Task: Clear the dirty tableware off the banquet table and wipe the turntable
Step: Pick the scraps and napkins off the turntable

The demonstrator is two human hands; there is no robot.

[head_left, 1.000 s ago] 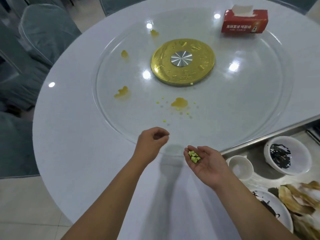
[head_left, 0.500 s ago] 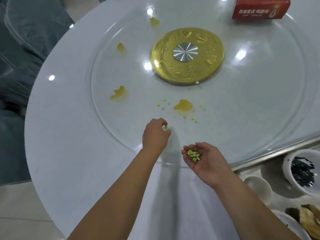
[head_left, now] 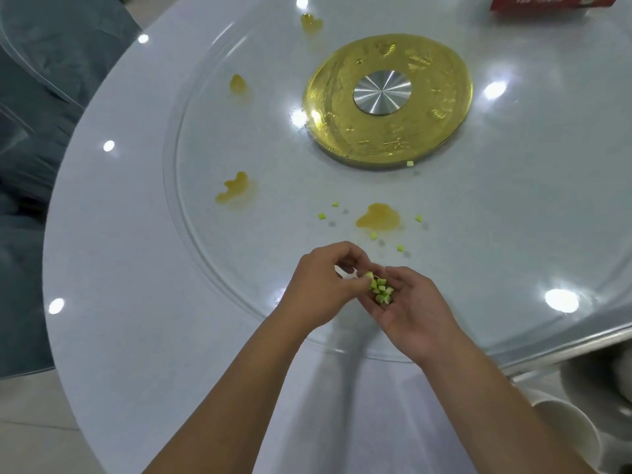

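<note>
Cupping a small heap of green vegetable cubes (head_left: 381, 291), the right hand (head_left: 408, 307) lies palm up over the near rim of the glass turntable (head_left: 212, 254), its fingers curled loosely around the pile. The left hand (head_left: 323, 285) meets it from the left, fingertips pinched together on one more green cube right at the edge of the heap, so the two hands touch at the fingers. Beyond them, loose green cubes (head_left: 400, 248) lie scattered on the glass, most of them around a yellow sauce puddle (head_left: 378, 217) just past the hands; one single cube (head_left: 409, 163) sits at the near edge of the gold centre disc (head_left: 388, 97), which has a brushed silver hub (head_left: 382, 93) in its middle. Three more yellow sauce smears mark the left part of the glass: one (head_left: 234, 188) at mid left, one (head_left: 237, 83) farther back and one (head_left: 311, 22) near the far rim. The turntable rests on a round white surface (head_left: 113, 268), whose cloth hangs down toward the viewer between the forearms. A red tissue box (head_left: 554, 1) is cut off by the top right edge. At the lower right, below the surface's edge, a white bowl (head_left: 567, 429) shows partly, with other white crockery too cropped to identify. Grey-blue covered chairs (head_left: 44, 80) stand at the left.
</note>
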